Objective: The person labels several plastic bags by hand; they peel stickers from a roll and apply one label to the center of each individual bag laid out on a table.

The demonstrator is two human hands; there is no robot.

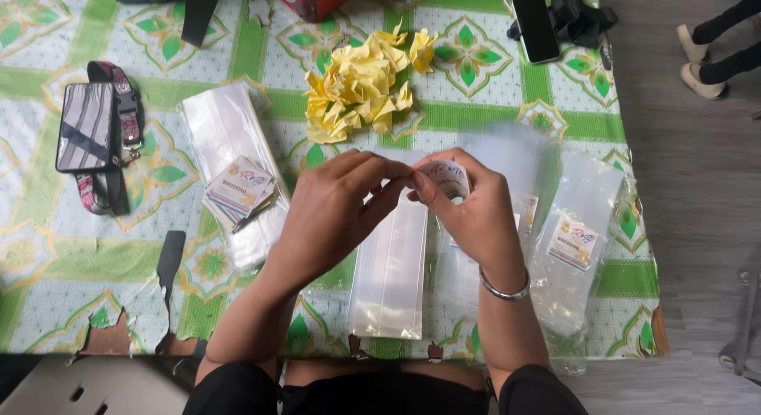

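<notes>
My left hand point(337, 213) and my right hand point(468, 209) meet over a clear plastic bag point(390, 272) that lies lengthwise on the patterned tablecloth point(71, 256). Both hands pinch a small printed paper label point(449, 177) at the bag's far end. My right wrist wears a metal bangle point(504, 290). A heap of crumpled yellow paper pieces point(365, 86) sits just beyond my hands.
A stack of clear bags point(226, 145) with a pile of printed labels point(238, 189) lies to the left. More bags with labels inside point(575, 240) lie to the right. A striped pouch with a strap point(89, 130), a black phone point(536, 26) and another person's feet point(701, 62) are around.
</notes>
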